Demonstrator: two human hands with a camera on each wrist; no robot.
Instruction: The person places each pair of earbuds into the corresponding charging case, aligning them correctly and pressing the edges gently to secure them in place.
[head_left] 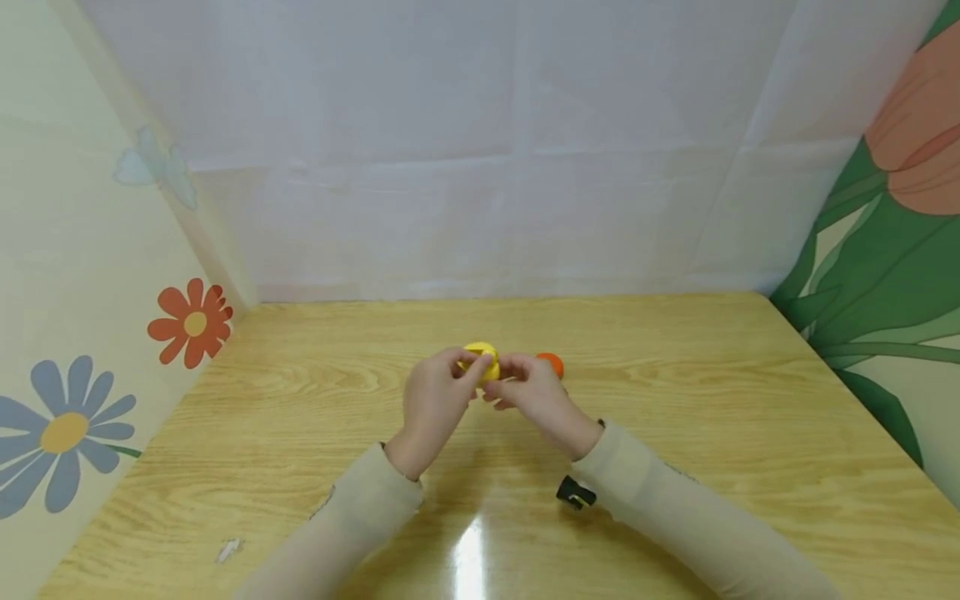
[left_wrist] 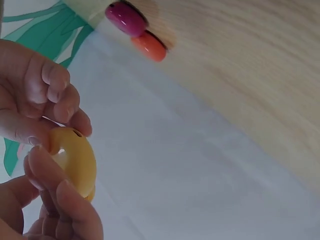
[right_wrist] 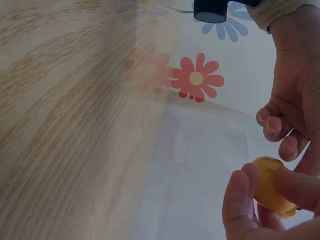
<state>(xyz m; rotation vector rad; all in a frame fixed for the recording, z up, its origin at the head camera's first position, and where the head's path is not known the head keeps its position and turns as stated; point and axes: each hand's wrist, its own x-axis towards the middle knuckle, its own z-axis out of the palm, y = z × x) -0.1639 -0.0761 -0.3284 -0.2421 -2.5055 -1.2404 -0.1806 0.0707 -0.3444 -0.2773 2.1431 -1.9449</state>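
Observation:
A small, glossy, rounded yellow toy (head_left: 491, 372) is held between both hands above the table; its exact kind cannot be told. My left hand (head_left: 437, 404) pinches it, the thumb lying across its near face. From the other side, the fingers of my right hand (head_left: 546, 400) grip its edge. A small dark mark shows on the yellow toy (left_wrist: 82, 162) in the left wrist view. Behind the right hand, a similar orange piece (head_left: 551, 364) sits on the table. The left wrist view also has a magenta piece (left_wrist: 125, 19) touching that orange piece (left_wrist: 150, 46).
The wood-grain table (head_left: 300, 467) meets a pale cloth backdrop (head_left: 450, 208). Flower-printed panels (head_left: 67, 333) stand at both sides. A black clip-like part (head_left: 576, 492) is at the right cuff. A small white scrap (head_left: 228, 550) lies at the front left.

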